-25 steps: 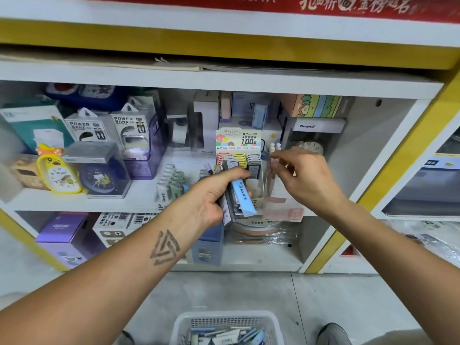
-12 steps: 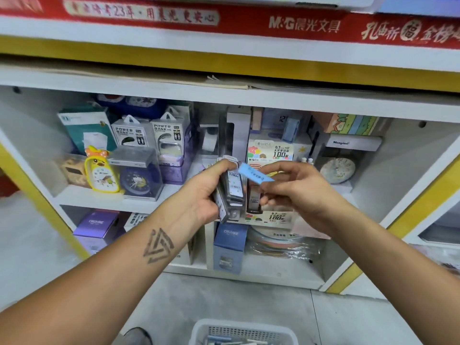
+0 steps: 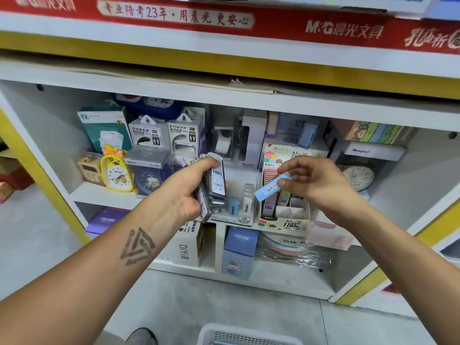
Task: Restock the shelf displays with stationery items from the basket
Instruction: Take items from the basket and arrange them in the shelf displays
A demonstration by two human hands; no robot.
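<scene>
Left hand grips a stack of slim lead cases, the front one marked "100"; how many cases, I cannot tell. Right hand pinches one light blue case with a barcode label, held just above the display box printed "0.7 HB 100" and "M&G". At the bottom edge sits the white basket. Farther back on the shelf stand two "POWER BANK" boxes and a yellow duck clock. Below stand two "CRUHRE" boxes. Overhead, a red banner reads "M&G".
</scene>
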